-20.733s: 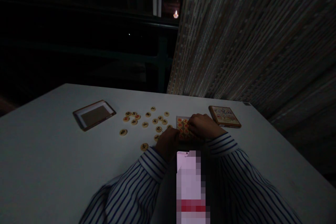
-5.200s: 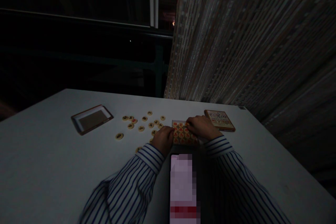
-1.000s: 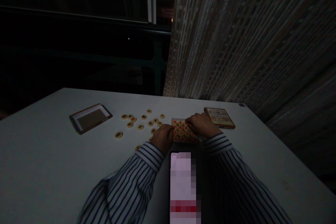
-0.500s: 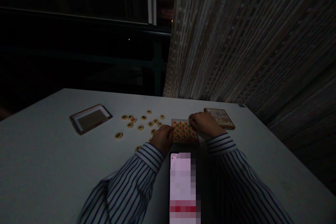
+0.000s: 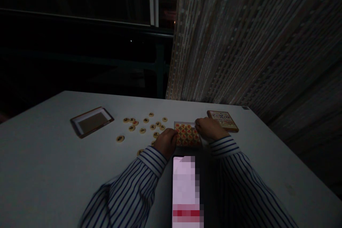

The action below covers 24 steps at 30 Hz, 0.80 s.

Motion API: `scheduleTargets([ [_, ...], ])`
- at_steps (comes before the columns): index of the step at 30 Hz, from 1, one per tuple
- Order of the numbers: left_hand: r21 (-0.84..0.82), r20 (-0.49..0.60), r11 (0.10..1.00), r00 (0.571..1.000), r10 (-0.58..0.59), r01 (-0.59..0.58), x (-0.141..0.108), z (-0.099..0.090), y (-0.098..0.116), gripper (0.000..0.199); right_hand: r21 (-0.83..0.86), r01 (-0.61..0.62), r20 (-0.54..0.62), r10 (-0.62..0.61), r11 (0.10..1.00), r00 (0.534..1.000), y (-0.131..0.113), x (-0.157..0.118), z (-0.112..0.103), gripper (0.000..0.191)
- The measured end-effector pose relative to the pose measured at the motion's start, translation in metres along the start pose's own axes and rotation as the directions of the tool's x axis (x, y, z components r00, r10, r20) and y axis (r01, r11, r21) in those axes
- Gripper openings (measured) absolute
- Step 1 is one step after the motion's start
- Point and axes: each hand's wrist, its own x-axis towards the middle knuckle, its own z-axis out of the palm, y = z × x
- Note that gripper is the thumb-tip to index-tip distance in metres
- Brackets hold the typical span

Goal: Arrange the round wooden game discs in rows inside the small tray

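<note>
A clear plastic tray (image 5: 187,145) holds rows of xiangqi pieces (image 5: 189,136) with red characters. My left hand (image 5: 167,141) is closed on the tray's left edge. At the upper right corner of the tray, my right hand (image 5: 210,128) has its fingers curled together; what they hold, if anything, is hidden. Left of the tray, several loose xiangqi pieces (image 5: 142,130) lie scattered, mostly with dark characters and one red one (image 5: 135,123). Part of this group is covered by my left hand and sleeve.
An open box half (image 5: 77,130) lies at the left of the white table (image 5: 48,171). A printed box lid (image 5: 227,122) rests behind my right hand. A lit phone (image 5: 184,185) lies in front of the tray. A string curtain (image 5: 213,42) hangs behind the table's right side.
My right hand has shifted slightly right, off the tray's upper right pieces toward its corner. My left hand stays at the tray's left edge.
</note>
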Motion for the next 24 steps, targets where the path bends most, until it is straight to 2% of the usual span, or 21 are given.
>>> scheduleTargets([
  [24,0.008,0.000,1.000,1.000,-0.001,0.001,0.0005,-0.0011,0.0024,0.019,0.010,0.028,-0.022,-0.028,1.000,0.999,0.0025,0.0017,0.0048,0.033],
])
